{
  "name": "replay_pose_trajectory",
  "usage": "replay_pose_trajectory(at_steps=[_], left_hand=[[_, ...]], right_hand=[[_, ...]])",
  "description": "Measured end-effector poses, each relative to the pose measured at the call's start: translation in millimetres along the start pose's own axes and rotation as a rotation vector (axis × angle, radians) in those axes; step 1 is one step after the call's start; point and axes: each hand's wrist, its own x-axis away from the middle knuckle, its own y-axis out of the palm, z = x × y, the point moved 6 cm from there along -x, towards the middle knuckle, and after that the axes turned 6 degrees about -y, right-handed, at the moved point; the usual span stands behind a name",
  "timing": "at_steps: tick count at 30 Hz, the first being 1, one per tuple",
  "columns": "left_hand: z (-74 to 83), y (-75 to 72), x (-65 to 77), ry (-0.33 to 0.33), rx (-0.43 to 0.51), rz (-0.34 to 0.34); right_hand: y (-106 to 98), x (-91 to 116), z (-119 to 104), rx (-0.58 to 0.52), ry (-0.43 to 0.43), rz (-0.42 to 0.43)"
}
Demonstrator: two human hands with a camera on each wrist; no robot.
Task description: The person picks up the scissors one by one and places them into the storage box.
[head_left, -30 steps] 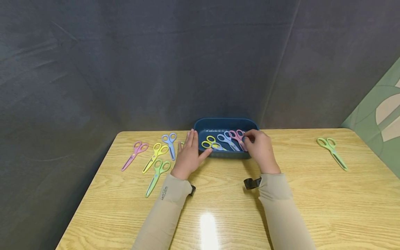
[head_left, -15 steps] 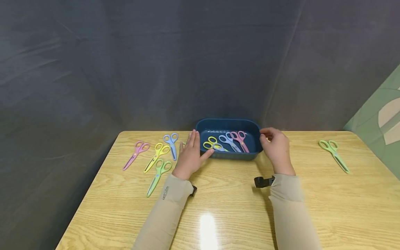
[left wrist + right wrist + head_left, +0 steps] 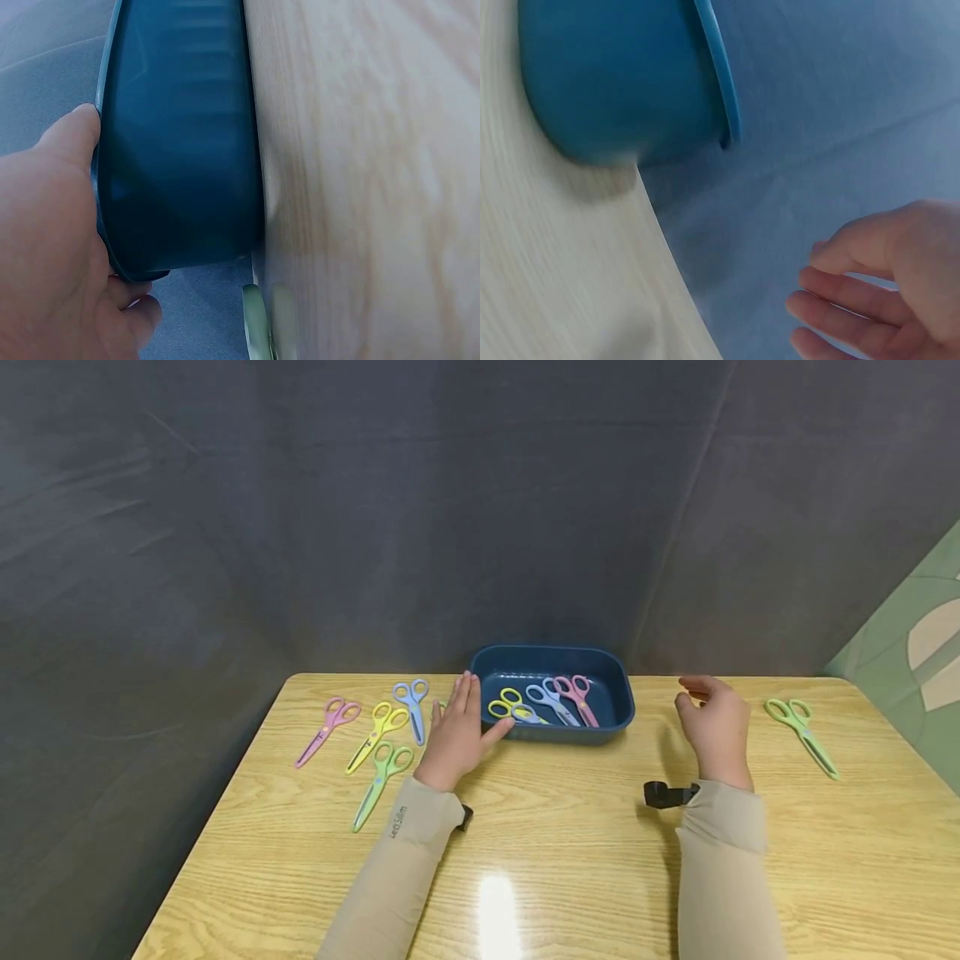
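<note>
A dark blue plastic tub [image 3: 611, 732] stands at the table's far edge, with yellow scissors [image 3: 504, 702], light blue scissors [image 3: 549, 700] and pink scissors [image 3: 574, 695] among those inside. My left hand [image 3: 455, 735] rests at the tub's left end, fingers straight along the rim and thumb at the front corner. In the left wrist view, the thumb of that left hand [image 3: 52, 225] touches the rim. My right hand [image 3: 716, 727] hovers over the table right of the tub, fingers loosely bent and holding nothing. Green scissors [image 3: 802, 735] lie to its right.
Left of the tub lie pink scissors [image 3: 325, 733], yellow scissors [image 3: 377, 737], blue scissors [image 3: 412, 706] and green scissors [image 3: 381, 781]. Another green piece [image 3: 256, 322] lies partly hidden beside my left hand. A dark cloth [image 3: 465, 527] hangs behind the wooden table [image 3: 570, 860].
My right hand has let go of the pink scissors in the tub, drawn out past the rim and moved right toward the green scissors. My left hand has stayed at the tub.
</note>
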Motion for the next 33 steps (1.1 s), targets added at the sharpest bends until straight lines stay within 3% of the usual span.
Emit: replay_pose_trajectory(at_steps=[13,22,33], left_hand=[[0.3,-0.7,-0.1,0.002,-0.008,0.004],[2.3,-1.8,1.3,0.01,-0.012,0.009],[0.0,1.2,-0.4,0.004,0.0,0.012]], right_hand=[[-30.0,4.1,49.8,0.0,0.256,0.084],[-48.8,12.1,82.5,0.002,0.383,0.118],[-70.3,22.9,122.3,-0.031,0.502,0.225]])
